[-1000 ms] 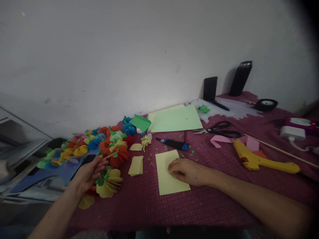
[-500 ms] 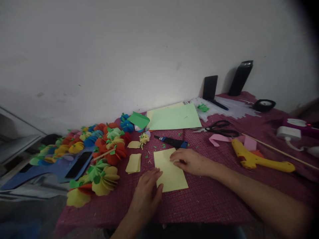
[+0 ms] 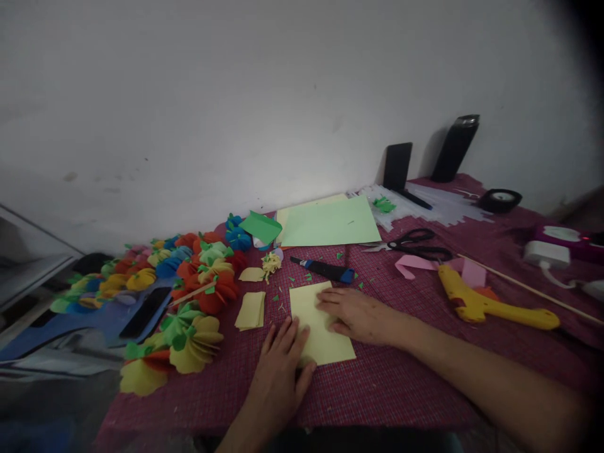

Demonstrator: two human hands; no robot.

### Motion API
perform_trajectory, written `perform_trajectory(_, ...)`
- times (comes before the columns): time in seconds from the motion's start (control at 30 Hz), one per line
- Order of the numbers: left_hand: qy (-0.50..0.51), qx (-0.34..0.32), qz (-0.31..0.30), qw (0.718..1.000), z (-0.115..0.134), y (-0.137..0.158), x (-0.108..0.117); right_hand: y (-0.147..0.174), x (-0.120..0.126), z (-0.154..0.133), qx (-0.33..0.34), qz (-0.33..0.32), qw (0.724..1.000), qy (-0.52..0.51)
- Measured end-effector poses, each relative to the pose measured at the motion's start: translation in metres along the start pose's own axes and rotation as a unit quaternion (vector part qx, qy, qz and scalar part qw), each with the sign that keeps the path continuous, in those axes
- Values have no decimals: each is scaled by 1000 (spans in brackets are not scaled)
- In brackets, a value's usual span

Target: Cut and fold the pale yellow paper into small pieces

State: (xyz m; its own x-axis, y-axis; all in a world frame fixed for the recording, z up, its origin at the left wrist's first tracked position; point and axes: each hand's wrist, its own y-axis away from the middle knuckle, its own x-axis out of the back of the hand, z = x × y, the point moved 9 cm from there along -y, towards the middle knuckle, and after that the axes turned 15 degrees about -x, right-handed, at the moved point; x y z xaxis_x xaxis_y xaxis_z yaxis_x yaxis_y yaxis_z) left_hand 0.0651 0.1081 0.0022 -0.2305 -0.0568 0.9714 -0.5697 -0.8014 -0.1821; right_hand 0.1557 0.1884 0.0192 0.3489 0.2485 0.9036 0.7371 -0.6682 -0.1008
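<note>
A pale yellow sheet of paper (image 3: 325, 349) lies flat on the cloth in front of me. My left hand (image 3: 283, 365) rests at the sheet's left edge, fingers stretched out and thumb apart. Across the upper right part of the sheet lies my right hand (image 3: 356, 313), its fingers extended flat on the paper. Neither hand grips anything. Beyond the sheet is a dark cutter knife (image 3: 325, 270) with blue parts. Left of the sheet sits a small stack of yellow paper pieces (image 3: 251, 311), with green scraps nearby.
Colourful paper pumpkins (image 3: 198, 343) crowd the table's left side. Green sheets (image 3: 330, 223) lie at the back. To the right are black scissors (image 3: 410, 242), a yellow glue gun (image 3: 491, 305), a wooden stick (image 3: 528, 286) and a white plug (image 3: 547, 253). A black bottle (image 3: 455, 151) stands by the wall.
My left hand's fingers have spread and flattened at the sheet's left edge. My right hand has shifted slightly left and flattened onto the paper.
</note>
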Motion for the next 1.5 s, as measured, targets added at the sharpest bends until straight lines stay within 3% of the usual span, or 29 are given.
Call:
perform_trajectory(0.1, 5, 8, 25, 1000, -5, -3, 9, -2, 1, 7, -15, 0, 1000, 9)
perform_trajectory(0.23, -26, 57, 98, 993, -36, -24, 35, -3, 4, 8, -7, 0, 1000, 17)
perform_trajectory(0.33, -76, 106, 93, 987, -64, -45, 43, -3, 2, 9, -13, 1, 1000, 24)
perform_trajectory(0.4, -72, 98, 57, 991, -72, -60, 36, -3, -1, 10, -17, -2, 1000, 24)
perform_trajectory(0.5, -58, 71, 22, 996, -73, -71, 24, -2, -4, 11, -18, -1, 999, 28)
perform_trajectory(0.77, -39, 66, 31, 997, -69, -73, 17, -1, -5, 13, -20, 8, 999, 26)
perform_trajectory(1.1, 66, 102, 64, 991, -96, -73, 9, -2, 4, 12, -28, 8, 999, 12)
perform_trajectory(1.33, 146, 94, 102, 980, -92, -65, 23, -5, 40, 34, -132, 147, 977, -76)
perform_trajectory(1.5, 251, 85, 159, 951, -82, -65, 33, -10, 21, 47, -201, 104, 953, -202)
